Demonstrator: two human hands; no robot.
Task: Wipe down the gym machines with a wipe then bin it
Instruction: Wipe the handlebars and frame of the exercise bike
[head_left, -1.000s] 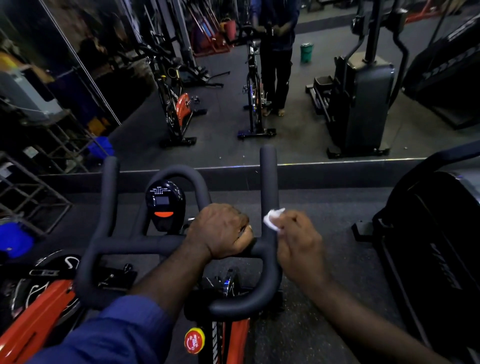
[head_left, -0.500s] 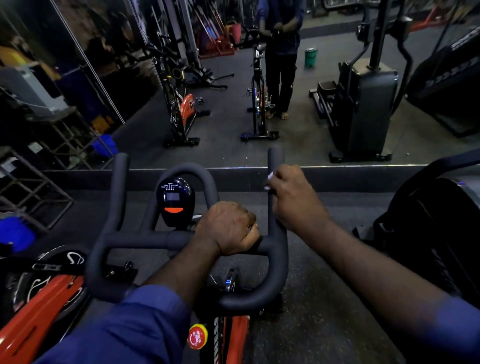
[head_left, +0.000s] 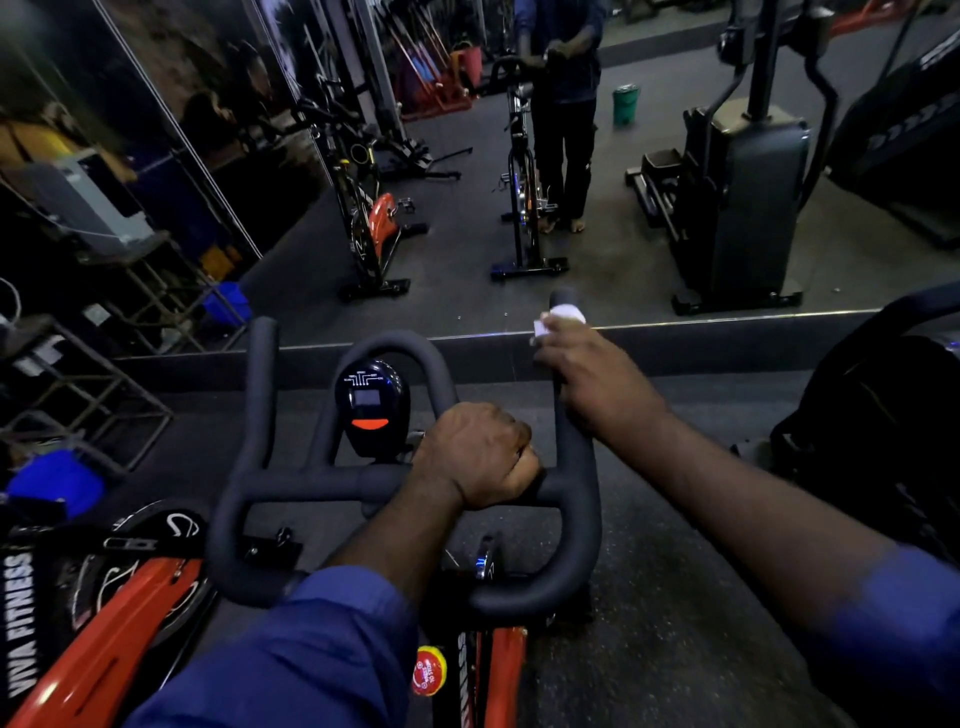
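I stand at a spin bike with black padded handlebars (head_left: 260, 415) and an orange frame (head_left: 498, 675). My left hand (head_left: 480, 457) is closed around the crossbar, right of the small console (head_left: 370, 405). My right hand (head_left: 592, 379) holds a white wipe (head_left: 563, 314) wrapped round the right upright prong near its tip. The wipe shows only at my fingertips.
A wall mirror ahead reflects bikes, a stepper machine and a green bin (head_left: 625, 104). A second orange bike (head_left: 104, 649) stands close on my left. A black machine (head_left: 872, 441) sits close on my right. Metal racks (head_left: 78, 395) and blue containers fill the left side.
My right hand has slid the wipe up the right prong, from near the crossbar to near its tip. My left hand has kept its grip on the crossbar.
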